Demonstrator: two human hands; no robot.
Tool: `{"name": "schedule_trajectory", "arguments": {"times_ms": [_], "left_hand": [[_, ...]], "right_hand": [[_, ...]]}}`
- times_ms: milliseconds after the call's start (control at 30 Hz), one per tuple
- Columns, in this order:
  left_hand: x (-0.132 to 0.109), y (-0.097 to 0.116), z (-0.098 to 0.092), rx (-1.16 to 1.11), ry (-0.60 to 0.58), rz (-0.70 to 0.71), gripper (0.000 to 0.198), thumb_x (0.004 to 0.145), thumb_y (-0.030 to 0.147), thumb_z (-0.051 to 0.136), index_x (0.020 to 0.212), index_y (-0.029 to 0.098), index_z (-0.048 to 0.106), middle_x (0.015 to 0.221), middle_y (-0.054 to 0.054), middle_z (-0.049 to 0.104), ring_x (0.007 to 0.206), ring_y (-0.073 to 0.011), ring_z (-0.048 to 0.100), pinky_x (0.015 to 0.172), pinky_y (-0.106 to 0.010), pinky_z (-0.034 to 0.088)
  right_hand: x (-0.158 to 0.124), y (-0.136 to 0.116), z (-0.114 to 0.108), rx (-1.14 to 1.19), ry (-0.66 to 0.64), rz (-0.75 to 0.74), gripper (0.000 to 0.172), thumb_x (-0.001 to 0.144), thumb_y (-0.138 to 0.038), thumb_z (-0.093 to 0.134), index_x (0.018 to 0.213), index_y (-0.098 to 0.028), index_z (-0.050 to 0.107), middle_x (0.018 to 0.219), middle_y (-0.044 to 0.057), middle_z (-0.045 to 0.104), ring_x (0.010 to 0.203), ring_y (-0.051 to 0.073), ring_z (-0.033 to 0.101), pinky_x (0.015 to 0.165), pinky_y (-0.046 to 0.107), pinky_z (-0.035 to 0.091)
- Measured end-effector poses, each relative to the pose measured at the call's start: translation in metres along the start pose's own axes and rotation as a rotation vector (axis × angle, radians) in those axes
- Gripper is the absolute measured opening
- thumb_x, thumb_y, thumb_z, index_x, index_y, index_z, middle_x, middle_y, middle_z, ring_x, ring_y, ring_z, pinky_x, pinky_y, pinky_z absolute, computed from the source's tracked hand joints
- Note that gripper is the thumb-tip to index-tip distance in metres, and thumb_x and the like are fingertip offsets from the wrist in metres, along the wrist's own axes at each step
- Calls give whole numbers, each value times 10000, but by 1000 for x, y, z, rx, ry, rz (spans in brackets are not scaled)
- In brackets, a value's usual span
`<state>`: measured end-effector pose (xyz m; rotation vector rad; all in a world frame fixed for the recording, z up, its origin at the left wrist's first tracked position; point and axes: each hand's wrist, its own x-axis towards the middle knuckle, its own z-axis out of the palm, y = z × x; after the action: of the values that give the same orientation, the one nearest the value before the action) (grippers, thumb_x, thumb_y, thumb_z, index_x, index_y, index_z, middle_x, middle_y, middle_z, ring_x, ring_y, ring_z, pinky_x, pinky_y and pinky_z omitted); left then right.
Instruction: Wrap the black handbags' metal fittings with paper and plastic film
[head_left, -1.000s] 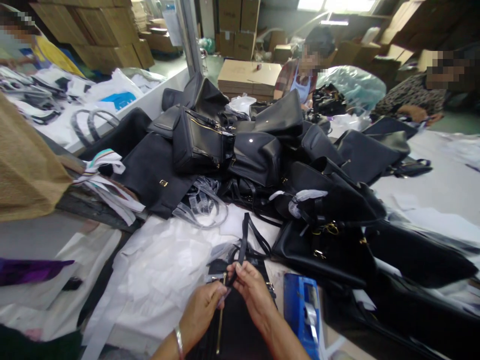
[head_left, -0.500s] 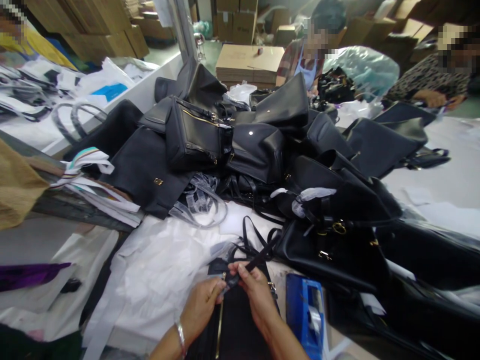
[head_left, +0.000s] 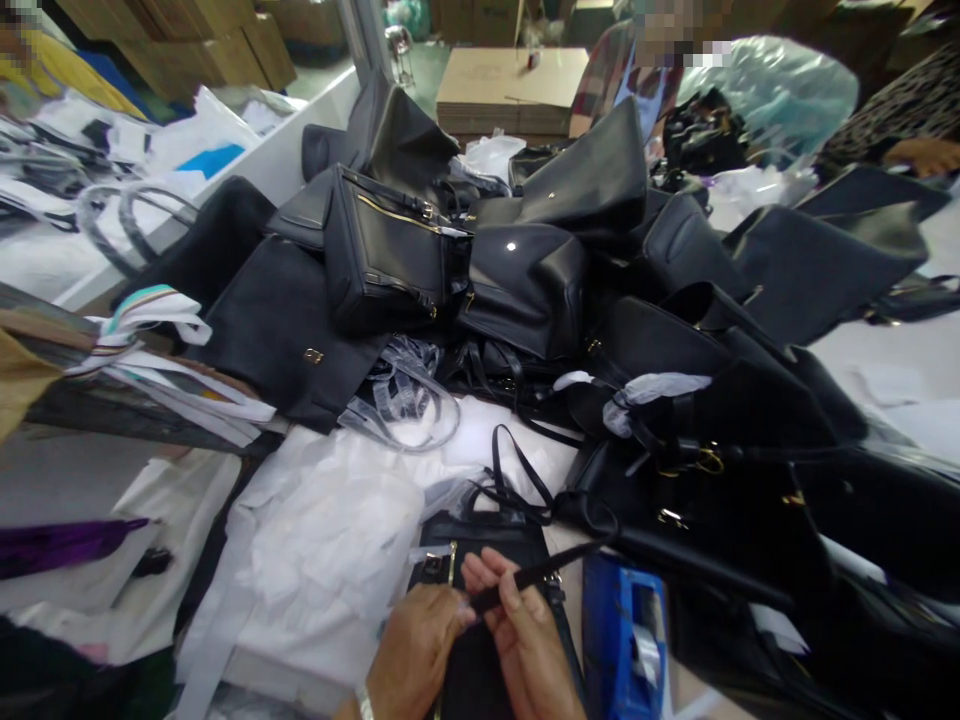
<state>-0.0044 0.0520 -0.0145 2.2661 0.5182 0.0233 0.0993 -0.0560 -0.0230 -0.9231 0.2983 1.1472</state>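
Observation:
At the bottom centre my left hand (head_left: 417,650) and my right hand (head_left: 525,635) meet over a small black bag (head_left: 480,545) with gold hardware. Both pinch a thin black strap (head_left: 551,565) that runs up and to the right from my fingers. My left hand has a metal bangle at the wrist. White tissue paper (head_left: 330,550) lies under and to the left of the bag.
A big heap of black handbags (head_left: 525,290) fills the table ahead. A blue tape dispenser (head_left: 626,635) stands just right of my hands. Clear plastic wrap (head_left: 405,400) and striped ribbon (head_left: 161,320) lie left. Other people sit across the table; cardboard boxes (head_left: 517,80) stand behind.
The strap has swung from pointing up to lying out to the right. My hands have dropped lower in the view as my head tilted and moved closer to the heap.

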Motion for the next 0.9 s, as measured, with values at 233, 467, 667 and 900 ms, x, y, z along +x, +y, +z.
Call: {"name": "schedule_trajectory", "arguments": {"times_ms": [233, 467, 667, 900], "left_hand": [[-7, -4, -5, 3, -29, -79, 401, 984, 264, 270, 808, 202, 625, 744, -41, 678, 701, -170, 635, 603, -246, 465], [0, -39, -32, 170, -32, -38, 336, 970, 250, 313, 900, 229, 641, 806, -22, 715, 729, -176, 669, 638, -241, 495], [1, -53, -39, 206, 8, 20, 358, 965, 282, 317, 837, 232, 647, 757, -14, 695, 685, -163, 652, 646, -228, 510], [-17, -61, -45, 28, -36, -30, 379, 967, 329, 328, 768, 231, 635, 720, -11, 679, 671, -155, 632, 631, -212, 491]], "right_hand": [[-1, 16, 4, -212, -81, 20, 445, 794, -521, 672, 1055, -161, 668, 1143, 135, 671, 1112, 298, 577, 1007, 446, 375], [9, -31, -6, -106, 25, -122, 181, 845, -357, 653, 920, -193, 645, 1038, 89, 693, 1049, 246, 602, 929, 403, 429], [2, -48, -23, -345, 47, -101, 241, 792, -420, 691, 886, -204, 639, 1092, 89, 677, 1080, 245, 579, 905, 362, 428], [-22, -43, -28, -435, -214, 37, 448, 699, -563, 720, 961, -202, 678, 1101, 134, 677, 1037, 306, 615, 849, 437, 491]]}}
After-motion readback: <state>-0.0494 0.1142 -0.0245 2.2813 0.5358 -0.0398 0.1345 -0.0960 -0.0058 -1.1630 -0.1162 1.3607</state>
